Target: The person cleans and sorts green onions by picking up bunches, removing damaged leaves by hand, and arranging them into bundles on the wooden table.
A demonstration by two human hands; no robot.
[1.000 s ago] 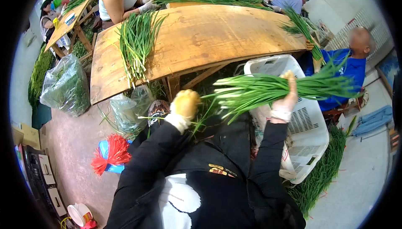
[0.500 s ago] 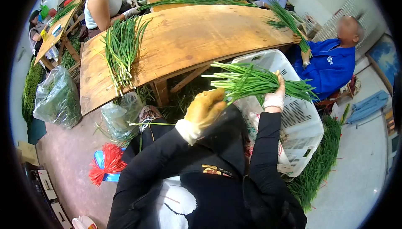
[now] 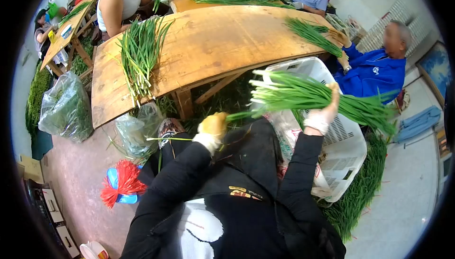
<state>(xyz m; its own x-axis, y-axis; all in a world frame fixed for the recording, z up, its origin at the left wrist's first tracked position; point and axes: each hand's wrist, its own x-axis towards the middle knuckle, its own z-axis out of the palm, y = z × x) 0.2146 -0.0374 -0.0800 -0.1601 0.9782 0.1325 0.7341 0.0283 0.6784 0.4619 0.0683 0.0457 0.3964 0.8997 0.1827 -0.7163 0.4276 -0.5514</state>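
A bunch of garlic chives (image 3: 289, 93) lies across my right hand (image 3: 327, 108), its pale stem ends pointing left and its green leaves hanging right. The fingers of this hand are wrapped round the middle of the bunch, above the white crate (image 3: 348, 166). My left hand (image 3: 213, 125), in a yellow-palmed glove, is closed on a few thin chive leaves (image 3: 238, 116) that stretch back toward the bunch. Whether these leaves are still attached to it, I cannot tell. Below the left hand, a loose chive stalk (image 3: 167, 139) lies across my lap.
A wooden table (image 3: 213, 41) with a pile of chives (image 3: 141, 53) stands ahead. Red ties (image 3: 127, 181) lie lower left, near plastic bags (image 3: 66, 112). More chives (image 3: 362, 192) cover the floor at right. A co-worker in blue (image 3: 372, 72) handles chives at the table's right end.
My left hand has moved left and down and closed, drawing leaves away from the bunch. My right hand has moved right with the bunch. The co-worker in blue has lowered chives onto the table.
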